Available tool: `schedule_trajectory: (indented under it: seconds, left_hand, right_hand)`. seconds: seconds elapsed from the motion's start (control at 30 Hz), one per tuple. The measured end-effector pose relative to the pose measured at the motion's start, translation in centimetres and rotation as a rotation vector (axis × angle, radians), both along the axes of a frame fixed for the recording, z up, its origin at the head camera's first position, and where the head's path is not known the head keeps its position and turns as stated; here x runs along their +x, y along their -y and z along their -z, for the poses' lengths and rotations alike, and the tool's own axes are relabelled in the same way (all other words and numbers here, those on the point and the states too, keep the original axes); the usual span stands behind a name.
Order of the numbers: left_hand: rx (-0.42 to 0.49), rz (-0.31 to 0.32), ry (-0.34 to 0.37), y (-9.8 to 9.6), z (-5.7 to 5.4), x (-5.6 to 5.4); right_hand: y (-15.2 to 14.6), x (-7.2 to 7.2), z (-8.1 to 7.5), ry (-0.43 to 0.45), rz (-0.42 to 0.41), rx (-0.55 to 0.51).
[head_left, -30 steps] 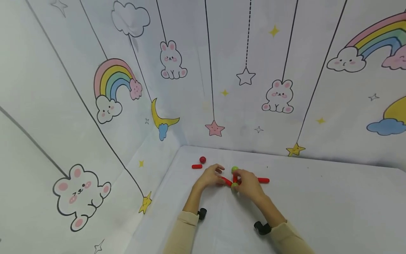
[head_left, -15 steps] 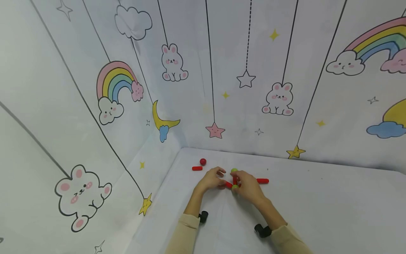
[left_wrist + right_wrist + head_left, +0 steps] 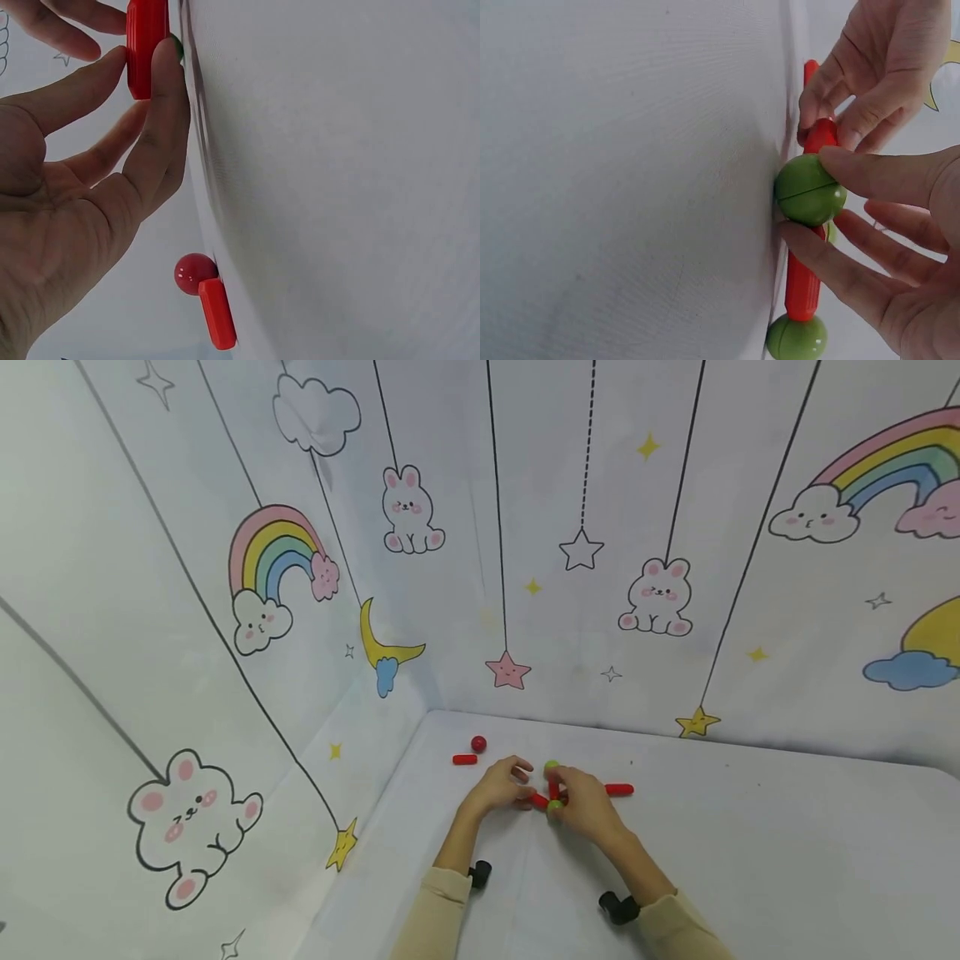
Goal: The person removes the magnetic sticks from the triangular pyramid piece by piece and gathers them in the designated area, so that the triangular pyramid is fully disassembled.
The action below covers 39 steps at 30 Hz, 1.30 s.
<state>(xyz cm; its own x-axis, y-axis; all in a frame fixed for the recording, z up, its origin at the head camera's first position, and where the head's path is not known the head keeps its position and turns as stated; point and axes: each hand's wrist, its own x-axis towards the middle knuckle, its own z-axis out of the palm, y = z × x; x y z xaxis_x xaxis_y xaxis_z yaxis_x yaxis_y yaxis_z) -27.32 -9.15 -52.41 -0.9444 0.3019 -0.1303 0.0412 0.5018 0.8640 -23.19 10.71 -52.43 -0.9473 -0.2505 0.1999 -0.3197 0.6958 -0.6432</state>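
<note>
My left hand [image 3: 504, 783] pinches a short red stick [image 3: 148, 52] between thumb and finger. The far end of this stick meets a green ball [image 3: 810, 191], which my right hand [image 3: 591, 803] grips between thumb and fingertip. From the same ball a second red stick [image 3: 802, 285] runs to another green ball [image 3: 796, 339]. That second ball lies farther back on the table in the head view. A longer red stick [image 3: 619, 790] shows beyond the right hand, its near end hidden behind the fingers.
On the white table [image 3: 750, 860], left of the hands, lie a dark red ball [image 3: 478, 743] and a loose red stick [image 3: 465, 759]. White walls with cartoon drawings rise at the back and left. A small black camera [image 3: 619, 910] sits at the right wrist.
The left hand has slid slightly right along its red stick, closer to the green ball. The right hand keeps its grip on that ball. The head view has shifted a little.
</note>
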Motion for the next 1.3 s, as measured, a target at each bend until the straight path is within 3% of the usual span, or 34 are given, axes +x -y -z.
schedule_trajectory:
  seconds: [0.3,0.47,0.7,1.03,1.3]
  left_hand:
    - [0.015,-0.005,-0.015,0.4,-0.2,-0.1]
    - [0.032,-0.017,0.011,0.8,0.0,0.2]
    - [0.089,-0.019,0.047,1.2,-0.4,-0.1]
    - [0.085,-0.029,0.023,2.2,-0.9,-0.4]
    - [0.098,-0.038,0.05,2.8,-0.7,-0.3]
  right_hand:
    - [0.2,0.2,-0.3,0.005,0.003,0.003]
    - [0.4,0.5,-0.4,0.01,0.008,0.016]
    - [0.7,0.4,-0.8,0.026,0.037,0.044]
    - [0.1,0.4,-0.8,0.031,-0.007,0.057]
    - [0.8,0.0,-0.6,0.039,-0.006,0.066]
